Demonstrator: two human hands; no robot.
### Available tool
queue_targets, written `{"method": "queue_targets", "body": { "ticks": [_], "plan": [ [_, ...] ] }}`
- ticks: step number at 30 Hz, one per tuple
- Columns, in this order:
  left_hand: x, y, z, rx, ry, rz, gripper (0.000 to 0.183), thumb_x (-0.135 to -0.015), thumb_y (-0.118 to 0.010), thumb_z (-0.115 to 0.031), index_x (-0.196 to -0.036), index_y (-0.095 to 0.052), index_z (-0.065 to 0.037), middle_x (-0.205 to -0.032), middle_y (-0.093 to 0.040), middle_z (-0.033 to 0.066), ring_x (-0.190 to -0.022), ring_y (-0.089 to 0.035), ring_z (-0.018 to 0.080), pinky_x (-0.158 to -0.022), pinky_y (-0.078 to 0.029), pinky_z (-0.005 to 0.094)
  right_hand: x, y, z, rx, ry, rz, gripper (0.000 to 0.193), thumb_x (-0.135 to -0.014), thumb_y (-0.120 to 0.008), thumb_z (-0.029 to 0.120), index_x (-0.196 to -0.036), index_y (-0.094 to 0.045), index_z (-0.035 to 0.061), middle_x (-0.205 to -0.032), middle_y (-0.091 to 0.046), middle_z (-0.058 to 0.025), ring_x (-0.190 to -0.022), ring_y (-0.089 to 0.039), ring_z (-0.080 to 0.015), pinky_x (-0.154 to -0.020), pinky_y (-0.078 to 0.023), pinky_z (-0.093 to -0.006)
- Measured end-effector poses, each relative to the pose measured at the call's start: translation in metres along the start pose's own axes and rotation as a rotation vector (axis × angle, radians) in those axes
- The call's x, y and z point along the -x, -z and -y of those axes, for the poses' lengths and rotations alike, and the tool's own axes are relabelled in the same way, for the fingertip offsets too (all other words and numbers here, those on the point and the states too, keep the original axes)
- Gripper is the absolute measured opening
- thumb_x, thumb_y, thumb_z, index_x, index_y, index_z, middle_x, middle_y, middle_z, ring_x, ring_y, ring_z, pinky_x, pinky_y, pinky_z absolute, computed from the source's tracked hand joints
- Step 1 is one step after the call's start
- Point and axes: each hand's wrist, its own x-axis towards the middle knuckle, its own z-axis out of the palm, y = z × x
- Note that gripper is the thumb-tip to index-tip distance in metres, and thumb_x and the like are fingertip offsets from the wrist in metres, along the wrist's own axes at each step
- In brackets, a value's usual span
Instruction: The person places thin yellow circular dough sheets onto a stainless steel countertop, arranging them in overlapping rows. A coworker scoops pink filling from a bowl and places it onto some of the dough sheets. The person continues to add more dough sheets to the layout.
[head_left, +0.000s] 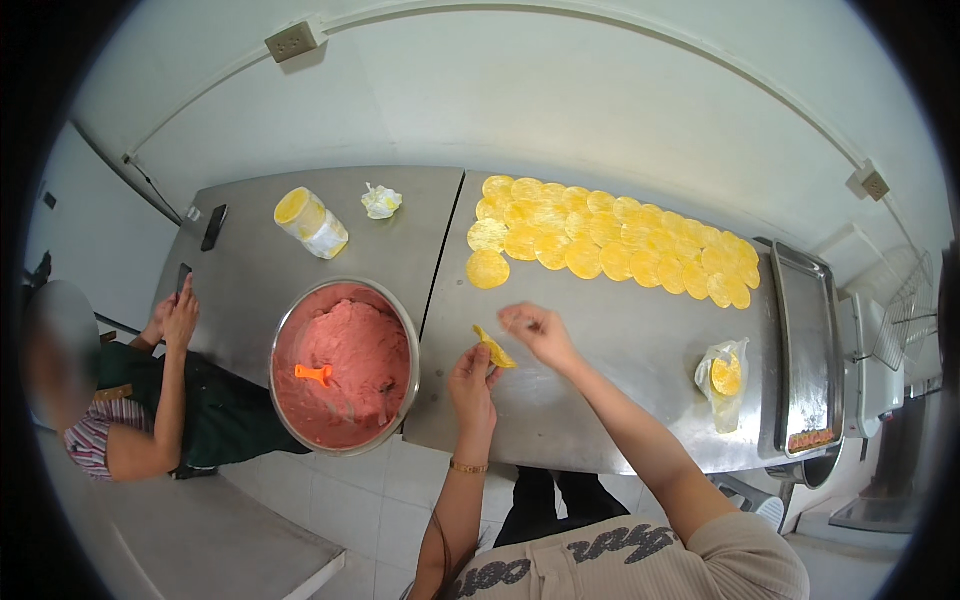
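My left hand (472, 385) holds a yellow dumpling wrapper (492, 348), folded up and pinched between thumb and fingers above the steel table. Just to its right, my right hand (537, 335) is apart from the wrapper. Its fingers are bent and smeared by motion, so whether they grip anything is unclear. On the left stands a big steel bowl (413, 400) of pink ground filling (350, 345), with an orange-handled tool (313, 374) stuck in it. Several rows of overlapping round yellow wrappers (600, 235) lie along the table's far side.
A metal tray (812, 330) at the right end carries a short row of small filled pieces (810, 439). Near it sits a plastic bag (727, 400) with yellow wrappers. A tub (312, 224), crumpled wrap (381, 201) and a phone (214, 228) lie left. A person (150, 400) stands at left.
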Motion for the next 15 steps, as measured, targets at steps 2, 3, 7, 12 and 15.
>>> {"method": "queue_targets", "body": {
  "ticks": [2, 3, 7, 12, 15],
  "plan": [
    [-0.002, 0.001, -0.001, -0.002, -0.010, -0.013, 0.020, -0.088, -0.059, -0.021, -0.095, -0.060, -0.002, -0.090, -0.060, 0.0017, -0.081, -0.058, 0.0086, -0.070, -0.052, 0.0230, -0.034, 0.005, -0.023, 0.379, 0.234, -0.177, 0.029, -0.077, -0.058, 0.000, -0.105, -0.062, 0.0050, -0.100, -0.061, -0.0115, -0.086, -0.060, -0.0263, -0.076, -0.048, -0.0317],
    [-0.001, 0.002, -0.002, -0.014, -0.008, -0.025, 0.019, -0.088, -0.059, -0.021, -0.094, -0.060, -0.003, -0.090, -0.060, 0.0015, -0.081, -0.058, 0.0086, -0.070, -0.052, 0.0234, -0.047, 0.004, -0.035, 0.456, 0.288, -0.209, 0.027, -0.076, -0.058, 0.001, -0.102, -0.063, 0.0045, -0.102, -0.059, -0.0121, -0.089, -0.058, -0.0283, -0.078, -0.048, -0.0336],
    [0.009, 0.013, -0.008, -0.051, 0.029, 0.011, 0.017, -0.089, -0.058, -0.020, -0.094, -0.060, -0.004, -0.089, -0.060, 0.0010, -0.081, -0.058, 0.0088, -0.070, -0.053, 0.0249, -0.084, -0.005, -0.079, 0.591, 0.327, -0.196, 0.022, -0.075, -0.058, 0.004, -0.096, -0.066, 0.0038, -0.105, -0.056, -0.0123, -0.098, -0.053, -0.0306, -0.082, -0.045, -0.0374],
    [0.018, 0.023, -0.009, -0.044, 0.041, 0.009, 0.017, -0.089, -0.058, -0.019, -0.096, -0.061, -0.004, -0.089, -0.061, 0.0013, -0.080, -0.059, 0.0090, -0.071, -0.053, 0.0256, -0.089, -0.027, -0.101, 0.650, 0.238, -0.230, 0.022, -0.072, -0.063, 0.004, -0.094, -0.066, 0.0051, -0.090, -0.054, -0.0102, -0.088, -0.054, -0.0278, -0.077, -0.046, -0.0363],
    [0.018, 0.023, -0.007, -0.042, 0.036, 0.009, 0.018, -0.089, -0.058, -0.019, -0.097, -0.061, -0.004, -0.090, -0.061, 0.0015, -0.080, -0.059, 0.0089, -0.071, -0.053, 0.0257, -0.087, -0.030, -0.102, 0.629, 0.219, -0.257, 0.022, -0.071, -0.063, 0.005, -0.093, -0.066, 0.0049, -0.088, -0.054, -0.0098, -0.086, -0.054, -0.0275, -0.077, -0.046, -0.0362]
  ]
}}
